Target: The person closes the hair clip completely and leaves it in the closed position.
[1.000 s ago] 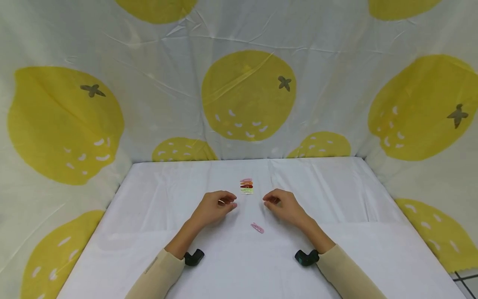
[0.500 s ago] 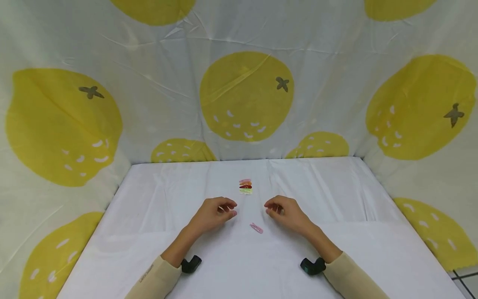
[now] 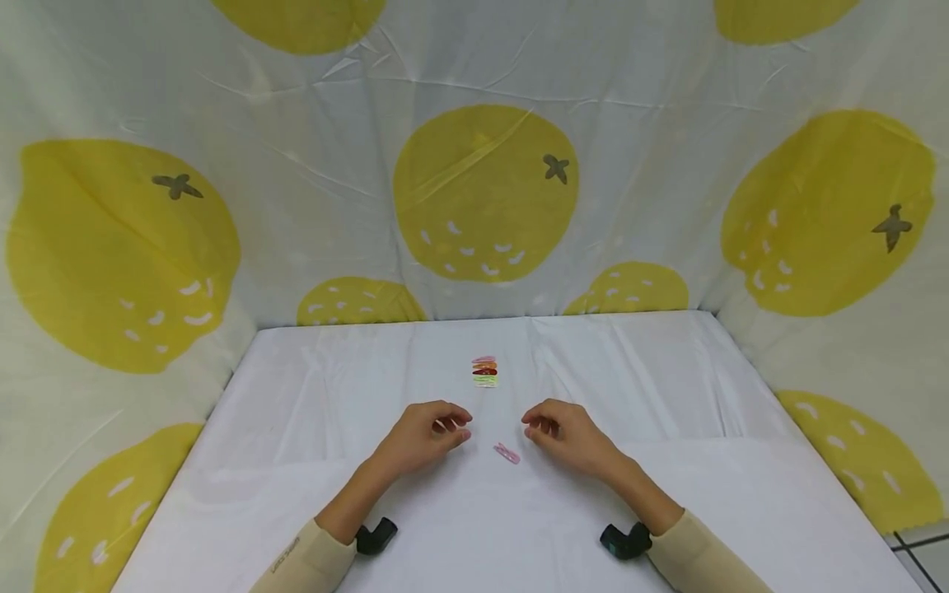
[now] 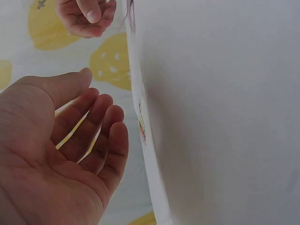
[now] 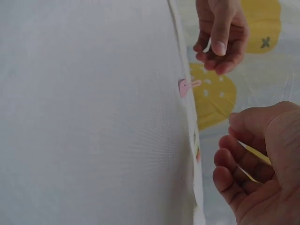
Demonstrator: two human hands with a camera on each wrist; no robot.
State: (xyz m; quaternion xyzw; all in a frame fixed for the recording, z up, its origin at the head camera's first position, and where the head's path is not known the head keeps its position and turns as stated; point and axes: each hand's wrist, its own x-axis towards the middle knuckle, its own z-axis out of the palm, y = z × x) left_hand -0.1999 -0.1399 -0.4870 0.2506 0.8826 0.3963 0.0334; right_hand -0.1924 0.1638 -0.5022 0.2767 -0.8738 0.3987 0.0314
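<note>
A pink hair clip (image 3: 507,453) lies aslant on the white cloth between the two hands, a bit nearer the person than the fingertips. The right wrist view shows a pink rabbit-head shape with ears on the clip (image 5: 183,87). Farther back, several hair clips (image 3: 485,371) in pink, orange, red and pale yellow-green lie stacked in a neat row. My left hand (image 3: 421,438) hovers left of the single clip, fingers loosely curved, holding nothing. Opposite it, my right hand (image 3: 569,436) hangs in the same pose, palm inward and holding nothing. Neither hand touches a clip.
A white cloth covers the table (image 3: 652,387). Behind and at both sides hangs a curtain (image 3: 638,181) printed with yellow lemons. Each wrist bears a black camera mount, such as the one on the left (image 3: 376,536). Floor tiles (image 3: 927,552) show at the lower right.
Both hands have drawn back a little toward the person, away from the row of clips, in the same loose pose. The clips have not moved on the cloth; the head view has shifted slightly.
</note>
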